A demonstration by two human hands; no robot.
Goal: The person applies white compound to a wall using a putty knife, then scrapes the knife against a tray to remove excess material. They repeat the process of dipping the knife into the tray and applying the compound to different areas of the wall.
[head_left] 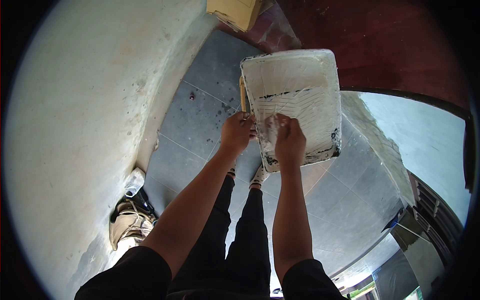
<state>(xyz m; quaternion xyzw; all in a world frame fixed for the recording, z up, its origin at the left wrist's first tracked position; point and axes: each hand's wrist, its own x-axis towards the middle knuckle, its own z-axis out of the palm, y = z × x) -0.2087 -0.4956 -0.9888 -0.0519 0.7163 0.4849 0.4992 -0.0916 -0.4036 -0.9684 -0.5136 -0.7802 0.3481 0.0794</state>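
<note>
A white paint tray (300,70) with dark-stained edges and a ribbed surface is tilted up in front of me. My left hand (236,131) grips its left edge, fingers curled round the rim. Over the lower part of the tray, my right hand (290,141) is closed on a crumpled whitish wad (271,131), which touches the tray surface; whether it is cloth or plastic is unclear. A thin wooden stick (243,94) shows along the tray's left edge, just above my left hand.
A pale wall (85,115) rises on the left. Near its foot lie a beige bag (128,222) and a clear plastic bag (134,182). A cardboard box (235,12) is at the top. My feet stand on grey floor tiles (187,125) below the tray.
</note>
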